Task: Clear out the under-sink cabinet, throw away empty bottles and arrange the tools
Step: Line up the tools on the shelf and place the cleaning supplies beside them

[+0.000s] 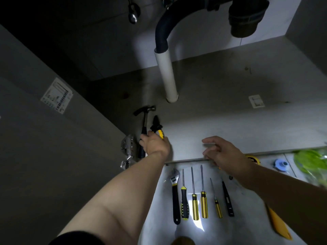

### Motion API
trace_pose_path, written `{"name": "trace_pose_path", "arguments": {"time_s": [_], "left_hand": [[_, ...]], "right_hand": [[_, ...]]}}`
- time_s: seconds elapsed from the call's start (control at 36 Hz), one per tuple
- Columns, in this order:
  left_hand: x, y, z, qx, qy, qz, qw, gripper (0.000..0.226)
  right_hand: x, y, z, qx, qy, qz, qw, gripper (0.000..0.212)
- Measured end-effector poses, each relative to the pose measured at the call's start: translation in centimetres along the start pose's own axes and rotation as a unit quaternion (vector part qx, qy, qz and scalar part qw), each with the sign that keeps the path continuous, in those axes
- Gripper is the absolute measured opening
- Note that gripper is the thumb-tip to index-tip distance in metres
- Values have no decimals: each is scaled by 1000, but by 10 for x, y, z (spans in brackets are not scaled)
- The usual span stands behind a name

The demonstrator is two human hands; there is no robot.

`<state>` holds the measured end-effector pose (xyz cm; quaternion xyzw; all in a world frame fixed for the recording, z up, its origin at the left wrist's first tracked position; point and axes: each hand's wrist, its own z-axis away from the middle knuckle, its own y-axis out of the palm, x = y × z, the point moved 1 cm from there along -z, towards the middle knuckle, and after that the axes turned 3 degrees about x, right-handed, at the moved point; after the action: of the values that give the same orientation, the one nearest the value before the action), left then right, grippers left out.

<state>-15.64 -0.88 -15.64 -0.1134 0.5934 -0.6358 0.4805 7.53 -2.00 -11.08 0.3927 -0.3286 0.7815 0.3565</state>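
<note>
Inside the cabinet, my left hand (pixel 154 143) grips the yellow-and-black handles of the pliers (pixel 156 125), whose jaws point toward the back. Just left of them a hammer (pixel 145 121) lies on the cabinet floor (pixel 221 110), its handle partly hidden behind that hand. My right hand (pixel 223 152) hovers with fingers spread over the cabinet's front edge and holds nothing. On the room floor in front lie an adjustable wrench (pixel 175 193), several screwdrivers (pixel 194 202) in a row and a black tester pen (pixel 227 200).
A white drain pipe (pixel 167 75) rises from the cabinet floor, with a black hose (pixel 164 25) and trap above. A yellow tape measure (pixel 253 159), a blue fitting (pixel 281 164) and a green bag (pixel 311 161) sit at right. A yellow tool (pixel 277 221) lies near my right arm. Metal hinges (pixel 127 147) are on the left wall.
</note>
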Motion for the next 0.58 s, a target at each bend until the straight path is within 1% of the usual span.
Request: {"name": "trace_pose_path", "arguments": {"time_s": [0.14, 0.22, 0.31, 0.33, 0.39, 0.42, 0.44, 0.47, 0.5, 0.53, 0.58], "left_hand": [[-1, -3, -2, -4, 25, -3, 1000, 56], [0, -7, 1, -1, 54, -28, 998, 56], [3, -11, 11, -28, 91, -47, 994, 54], [7, -12, 18, -50, 114, -58, 991, 52], [16, -13, 40, -96, 187, -68, 975, 46], [24, -11, 51, -111, 232, -64, 964, 40], [33, -7, 63, -109, 273, -56, 954, 34], [42, -2, 73, -87, 298, -42, 950, 29], [53, 3, 83, -46, 304, -27, 951, 26], [64, 9, 90, 0, 292, -18, 956, 23], [87, 22, 100, 74, 242, -25, 967, 21]], "right_hand": [[2, 7, 2, 11, -13, 44, 999, 29], [5, 13, 1, 25, -21, 75, 997, 30], [9, 18, 0, 40, -24, 101, 994, 29], [10, 18, 1, 46, -26, 112, 992, 28], [11, 20, 4, 66, -29, 137, 988, 26], [11, 21, 5, 74, -26, 147, 986, 24], [11, 21, 7, 80, -22, 157, 984, 22], [11, 22, 9, 86, -18, 164, 983, 21], [11, 24, 11, 93, -16, 168, 981, 21], [10, 25, 13, 99, -16, 171, 980, 22], [7, 25, 18, 113, -17, 177, 978, 23]]}}
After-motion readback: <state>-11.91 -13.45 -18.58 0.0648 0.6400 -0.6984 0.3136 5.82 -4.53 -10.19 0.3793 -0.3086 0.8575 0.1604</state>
